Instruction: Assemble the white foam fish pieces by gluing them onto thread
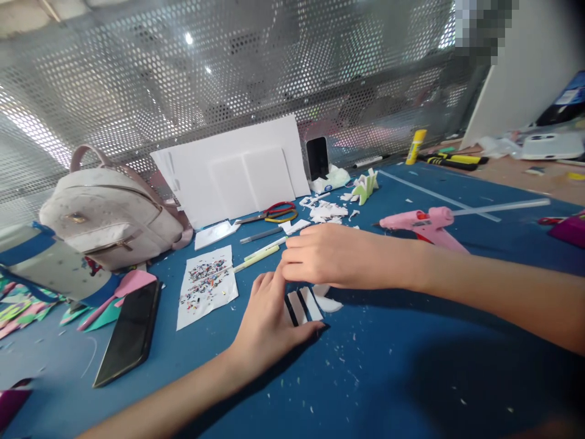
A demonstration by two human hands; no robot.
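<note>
Two bare hands met over the middle of a blue bench (365, 366), close about a small striped piece (299, 306) of white and black bands. The left hand (267, 314) was partly open, its thumb stretched along the near side of the piece and well apart from its fingers, which reached toward the far side; whether it gripped the piece could not be told. The right hand (326, 253) arched over from the right, its fingers bent and touching the left hand's fingers; its fingertips were hidden, so what it had hold of, if anything, could not be told. Just right of the striped piece lay a curved white scrap (326, 300). To the left, a white sheet (201, 316) carried many tiny coloured bits, and nearer the left edge lay a dark phone (130, 335). Beyond the hands were scissors (281, 211) with red and yellow handles and a heap of white shreds (328, 211). A pink glue gun (439, 225) lay to the right. White boards (265, 177) leaned at the far side, right of a pale backpack (109, 210).
</note>
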